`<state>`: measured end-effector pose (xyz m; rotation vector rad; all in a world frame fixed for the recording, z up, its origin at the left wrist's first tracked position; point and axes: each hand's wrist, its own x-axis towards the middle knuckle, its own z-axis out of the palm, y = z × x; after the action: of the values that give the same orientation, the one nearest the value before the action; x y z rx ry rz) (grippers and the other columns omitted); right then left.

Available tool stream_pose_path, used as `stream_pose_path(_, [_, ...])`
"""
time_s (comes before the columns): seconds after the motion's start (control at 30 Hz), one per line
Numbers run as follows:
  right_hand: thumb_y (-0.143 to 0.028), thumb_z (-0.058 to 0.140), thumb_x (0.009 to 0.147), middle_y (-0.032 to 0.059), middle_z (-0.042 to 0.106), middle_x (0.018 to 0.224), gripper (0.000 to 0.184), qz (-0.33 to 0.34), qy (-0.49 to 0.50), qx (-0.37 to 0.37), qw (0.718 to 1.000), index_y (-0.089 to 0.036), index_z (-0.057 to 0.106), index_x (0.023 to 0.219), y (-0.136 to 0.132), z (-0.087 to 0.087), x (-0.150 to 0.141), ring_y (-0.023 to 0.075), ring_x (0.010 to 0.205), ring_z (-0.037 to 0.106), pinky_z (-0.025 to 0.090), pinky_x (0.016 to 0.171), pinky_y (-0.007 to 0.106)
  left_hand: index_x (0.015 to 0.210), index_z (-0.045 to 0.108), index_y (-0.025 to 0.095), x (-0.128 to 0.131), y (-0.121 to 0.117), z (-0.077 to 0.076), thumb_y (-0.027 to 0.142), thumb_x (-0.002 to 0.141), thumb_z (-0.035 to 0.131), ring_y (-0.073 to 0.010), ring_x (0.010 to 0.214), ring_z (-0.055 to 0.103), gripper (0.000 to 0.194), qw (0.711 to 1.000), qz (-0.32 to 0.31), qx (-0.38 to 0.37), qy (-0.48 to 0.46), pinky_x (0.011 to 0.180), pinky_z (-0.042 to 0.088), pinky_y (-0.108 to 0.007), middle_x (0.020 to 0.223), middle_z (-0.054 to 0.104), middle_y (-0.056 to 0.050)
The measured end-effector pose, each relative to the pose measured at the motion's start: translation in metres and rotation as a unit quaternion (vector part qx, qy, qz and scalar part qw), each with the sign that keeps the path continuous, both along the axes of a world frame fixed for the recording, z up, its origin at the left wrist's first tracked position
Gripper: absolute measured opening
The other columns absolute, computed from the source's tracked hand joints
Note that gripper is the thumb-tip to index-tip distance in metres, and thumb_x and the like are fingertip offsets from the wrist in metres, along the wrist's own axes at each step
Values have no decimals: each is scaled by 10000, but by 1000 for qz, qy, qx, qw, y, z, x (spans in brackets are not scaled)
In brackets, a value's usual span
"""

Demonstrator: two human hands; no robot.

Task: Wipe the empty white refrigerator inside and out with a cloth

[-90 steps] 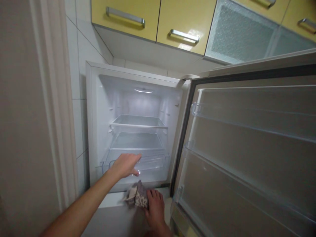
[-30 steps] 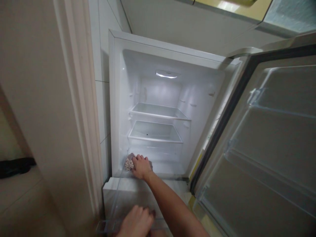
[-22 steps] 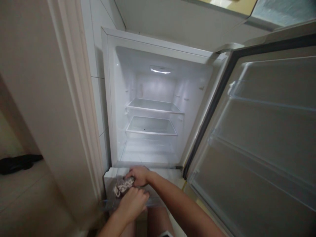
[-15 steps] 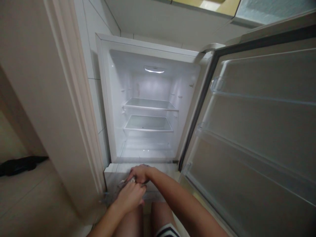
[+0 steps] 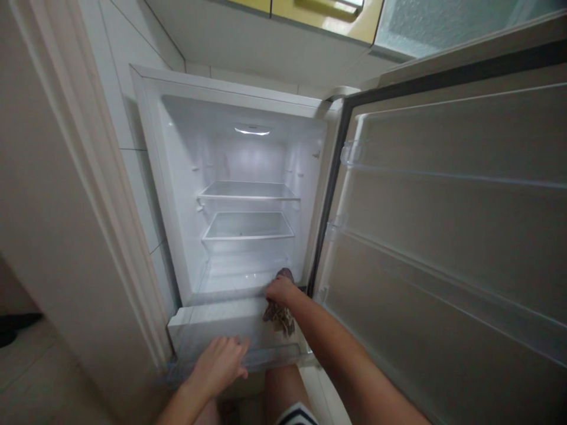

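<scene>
An empty white fridge stands open in front of me, lit inside. A clear plastic drawer is pulled out at its bottom. My left hand rests on the drawer's front rim with fingers laid over it. My right hand is closed on a crumpled patterned cloth at the right end of the fridge's bottom sill, just above the drawer. Part of the cloth hangs down below the hand.
Two glass shelves sit inside the fridge. The fridge door stands open at my right with clear door racks. A beige wall and door frame close the left side. Yellow cabinets hang above. My knees are below the drawer.
My right hand has carried the cloth from the drawer's left end to the right end of the sill. My left hand let go of the cloth and settled on the drawer's front rim.
</scene>
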<state>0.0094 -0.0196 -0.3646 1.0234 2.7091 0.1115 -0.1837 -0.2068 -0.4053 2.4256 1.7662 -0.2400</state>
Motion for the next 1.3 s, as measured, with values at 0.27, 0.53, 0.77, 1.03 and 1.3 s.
stream_pose_path(0.27, [-118,619,962,160,603,1470,513,-164,148,98,970,-247,598,1458,28,-11,-36,316,1405,531,384,1185,507,1431,696,284,-10,-15,-26,343,925,838,-382,1200,756,528,999,-18,-51,-4,1035,592,-534,1327,784,-144])
stream_pose_path(0.53, [-249,617,965,186,596,1420,472,-182,236,99,949,-238,571,1435,22,-33,-155,349,1319,535,392,1108,563,1297,768,237,-10,3,-48,178,1039,547,-353,1064,801,344,995,-59,-74,-11,890,625,-469,1170,808,-181])
stream_pose_path(0.77, [-462,693,933,141,677,1365,613,16,197,8,980,-295,575,1511,0,-32,-183,376,1313,589,447,1101,647,1347,736,213,-9,-7,-42,217,1027,629,-381,1129,780,337,996,-48,-76,-23,943,629,-525,1253,786,-193])
stream_pose_path(1.03, [-339,694,925,53,741,1293,426,194,59,-149,968,-413,751,1341,-49,-37,-135,334,1239,716,614,929,461,1268,762,184,-5,1,-26,353,944,822,-423,1163,762,371,999,-19,-21,-37,979,604,-558,1216,799,-193])
stream_pose_path(1.3, [-197,754,828,1,814,1225,520,91,67,-215,970,-404,798,1303,-57,-20,-106,294,1219,750,598,911,346,1216,782,183,2,-2,-5,380,904,855,-421,1145,765,377,1000,-14,12,-25,975,598,-536,1193,810,-192])
